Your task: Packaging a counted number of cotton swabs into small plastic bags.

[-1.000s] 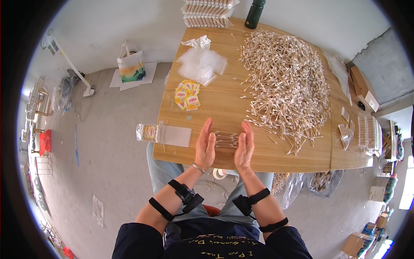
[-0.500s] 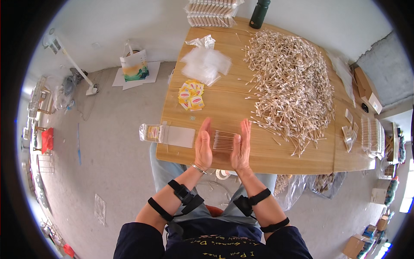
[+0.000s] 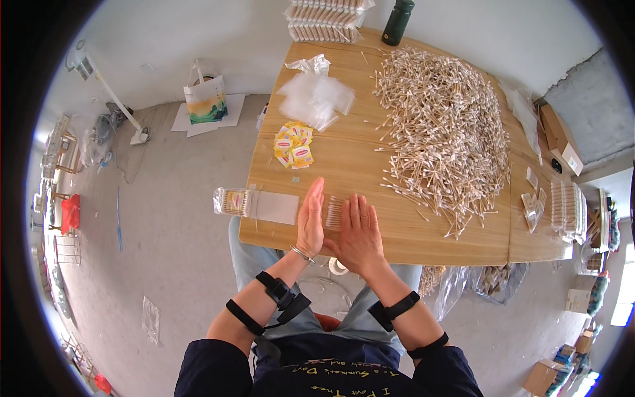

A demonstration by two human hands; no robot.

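A small bundle of cotton swabs (image 3: 334, 212) lies on the wooden table (image 3: 410, 235) near its front edge. My left hand (image 3: 311, 221) stands on its edge against the bundle's left side, fingers straight and together. From the right, my right hand (image 3: 360, 231) presses in with a flat palm and covers part of the bundle. Both hands squeeze the swabs between them. A large loose pile of cotton swabs (image 3: 450, 126) spreads over the table's far right half.
A clear packet with a white card (image 3: 254, 204) lies left of my hands at the table edge. Yellow sachets (image 3: 293, 145) and clear plastic bags (image 3: 314, 99) lie further back. A dark bottle (image 3: 399, 21) and stacked packs (image 3: 327, 16) stand at the far edge. Filled trays (image 3: 569, 208) sit right.
My hands have closed in on the swab bundle, narrowing the gap between them. My right hand has tilted flatter over the swabs.
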